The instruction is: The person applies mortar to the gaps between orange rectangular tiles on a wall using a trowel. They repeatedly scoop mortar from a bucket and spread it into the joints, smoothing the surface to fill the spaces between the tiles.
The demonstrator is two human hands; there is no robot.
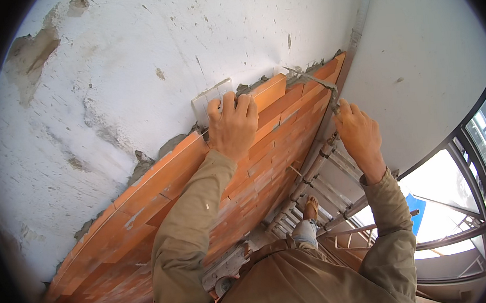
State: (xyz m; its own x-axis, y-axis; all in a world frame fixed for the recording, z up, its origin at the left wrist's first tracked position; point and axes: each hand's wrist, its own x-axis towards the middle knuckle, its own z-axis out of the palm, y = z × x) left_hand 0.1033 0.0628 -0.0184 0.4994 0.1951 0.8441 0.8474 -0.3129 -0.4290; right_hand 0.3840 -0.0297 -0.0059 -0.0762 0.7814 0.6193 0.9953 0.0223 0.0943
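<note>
My left hand (233,127) is closed at the top of the orange brick wall (244,168), its fingers curled over a pale, flat rectangular slab (210,96) that stands against the white wall. Part of the slab is hidden by the fingers. Just right of this hand, an orange brick (271,92) sits on the top course. My right hand (359,132) grips a trowel (318,81) by its handle. The trowel's narrow, mortar-smeared blade points left over the top course near the wall's right end. Grey mortar (175,144) shows in the gap behind the bricks.
The white plastered wall (135,57) rises behind the brickwork, chipped at upper left. Below my right arm is metal scaffolding (327,185), with a bare foot (311,207) on it. Dark-framed windows (453,170) stand at the right.
</note>
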